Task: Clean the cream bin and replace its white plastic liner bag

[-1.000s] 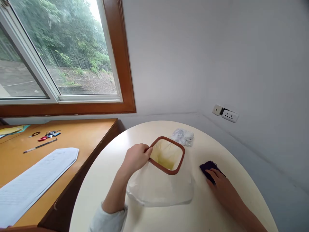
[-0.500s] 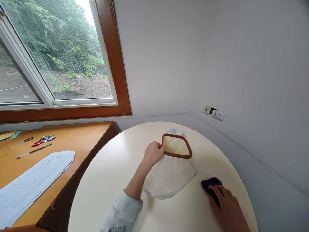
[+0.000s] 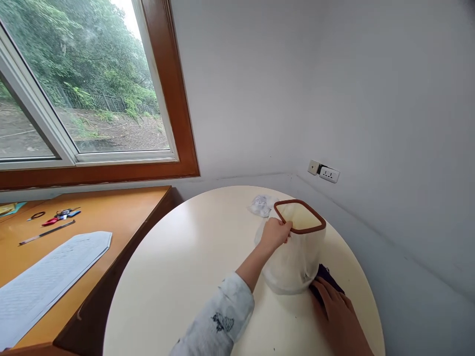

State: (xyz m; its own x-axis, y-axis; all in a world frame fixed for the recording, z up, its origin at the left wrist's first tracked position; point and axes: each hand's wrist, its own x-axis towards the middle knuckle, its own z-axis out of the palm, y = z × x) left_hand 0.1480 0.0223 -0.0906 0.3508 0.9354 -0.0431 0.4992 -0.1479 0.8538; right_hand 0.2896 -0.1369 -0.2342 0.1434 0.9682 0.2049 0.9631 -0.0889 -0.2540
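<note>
My left hand (image 3: 276, 232) pinches the near left corner of a brown rounded-square rim (image 3: 306, 229). Below that rim spreads a translucent whitish plastic bag (image 3: 297, 262), standing on the round table; the opening inside the rim looks pale yellow. Lower right, my right hand (image 3: 336, 311) rests on the tabletop with its fingers curled over a dark folded cloth (image 3: 328, 277). The cloth lies against the bag's lower right side, partly covered by the hand. Behind the rim, to the left, sits a crumpled clear plastic bag (image 3: 261, 205).
The cream round table (image 3: 178, 277) stands near the wall corner. At left, a wooden desk (image 3: 137, 207) bears papers (image 3: 55, 287), a pen (image 3: 46, 233), keys (image 3: 63, 214) and a black ring (image 3: 37, 216). A wall socket (image 3: 329, 173) is at the right.
My left hand has moved the rim and its bag to the right, closer to the dark cloth. The crumpled plastic behind shows more fully. My right hand stays on the cloth.
</note>
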